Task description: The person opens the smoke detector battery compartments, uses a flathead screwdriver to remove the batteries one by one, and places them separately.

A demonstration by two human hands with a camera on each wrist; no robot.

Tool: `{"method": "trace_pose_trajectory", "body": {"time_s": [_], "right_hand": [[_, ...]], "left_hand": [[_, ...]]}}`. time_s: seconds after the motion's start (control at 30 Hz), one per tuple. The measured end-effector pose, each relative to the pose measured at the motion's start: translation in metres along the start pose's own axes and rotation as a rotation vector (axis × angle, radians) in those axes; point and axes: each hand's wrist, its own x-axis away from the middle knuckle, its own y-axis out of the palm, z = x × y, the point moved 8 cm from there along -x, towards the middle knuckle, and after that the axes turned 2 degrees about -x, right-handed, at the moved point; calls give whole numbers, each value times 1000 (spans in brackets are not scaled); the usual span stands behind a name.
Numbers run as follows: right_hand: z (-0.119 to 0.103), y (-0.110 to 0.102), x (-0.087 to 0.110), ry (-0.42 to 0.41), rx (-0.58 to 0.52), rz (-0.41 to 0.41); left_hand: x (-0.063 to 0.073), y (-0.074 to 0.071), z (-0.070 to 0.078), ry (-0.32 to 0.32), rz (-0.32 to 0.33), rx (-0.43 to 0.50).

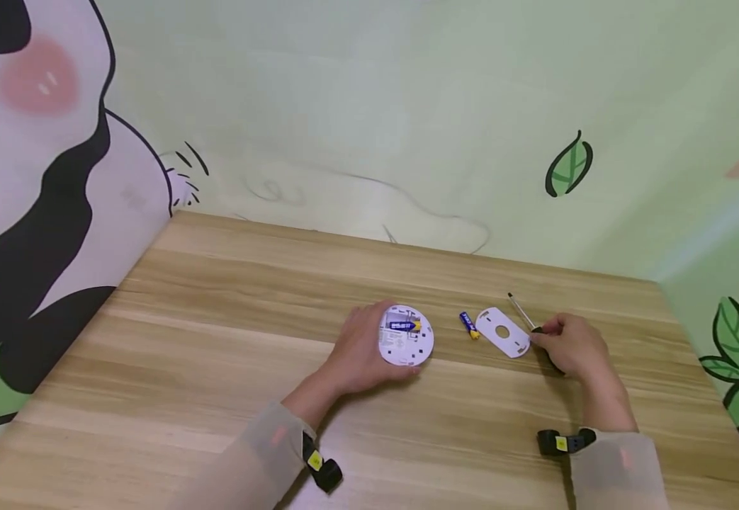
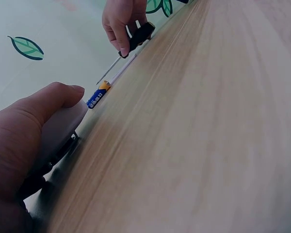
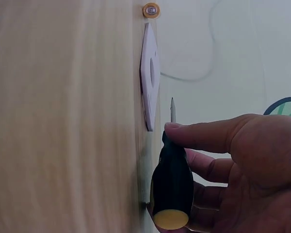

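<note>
My left hand (image 1: 361, 348) grips a round white smoke detector (image 1: 397, 354) by its edge, back side up. A blue battery (image 1: 401, 326) with a yellow end lies in the slot on that back, beside a printed label. In the right wrist view, my right hand (image 3: 252, 150) holds a screwdriver by its black handle (image 3: 172, 182), thumb at the neck. The thin metal shaft (image 1: 521, 309) points away toward the wall. Just left of this hand, a white mounting plate (image 1: 489, 332) with a round central hole lies flat on the table.
Between the smoke detector and the plate lies a loose blue-and-yellow battery (image 1: 469, 325). The wooden table (image 1: 216, 368) meets a painted wall (image 1: 343, 127) at its back edge. Each sleeve has a black wrist camera (image 1: 565, 442) at its cuff.
</note>
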Motion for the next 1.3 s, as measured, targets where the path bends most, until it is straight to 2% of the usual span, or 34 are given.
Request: {"method": "trace_pose_trajectory", "body": {"time_s": [0.67,1.3], "right_hand": [[4,3,-3,12,7,-9],[5,5,-3,32,-4,-43]], "left_hand": [[-1,1,-1,12,-7,-19],[0,1,-1,-2,-11,-19]]}}
